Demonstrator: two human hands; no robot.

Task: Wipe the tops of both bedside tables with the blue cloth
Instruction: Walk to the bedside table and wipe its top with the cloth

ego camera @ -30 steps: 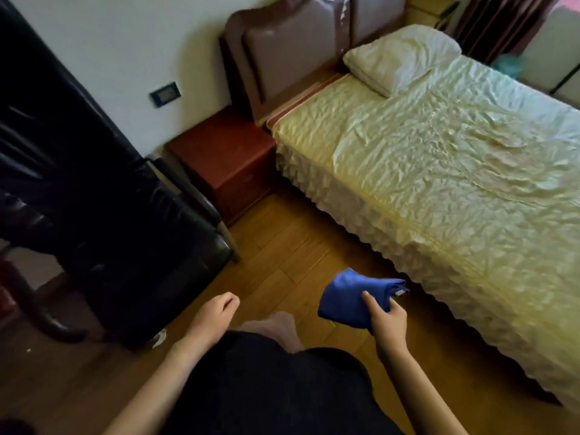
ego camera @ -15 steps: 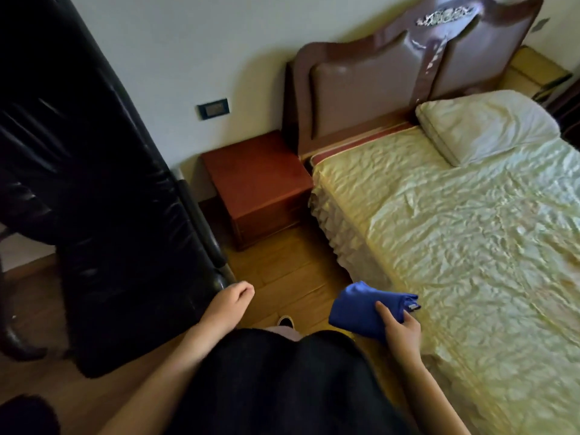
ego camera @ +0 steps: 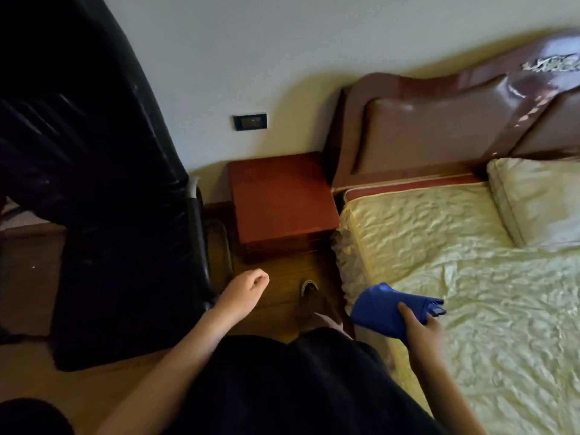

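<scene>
A reddish-brown bedside table [ego camera: 281, 196] stands against the wall between a black chair and the bed, its top bare. My right hand [ego camera: 422, 329] holds a folded blue cloth [ego camera: 381, 309] over the bed's near edge, below and to the right of the table. My left hand [ego camera: 248, 285] hangs in a loose fist over the floor in front of the table, holding nothing. Only one bedside table is in view.
A black leather chair [ego camera: 103, 196] fills the left, its arm close to the table. The bed [ego camera: 470, 277] with cream cover, pillow [ego camera: 539, 199] and brown headboard [ego camera: 439, 120] lies on the right. A narrow strip of wooden floor [ego camera: 282, 274] leads to the table. A wall socket [ego camera: 249, 121] sits above.
I have walked closer to the bedside table, which now lies straight ahead and larger. The blue cloth stays in my right hand; my left hand stays curled.
</scene>
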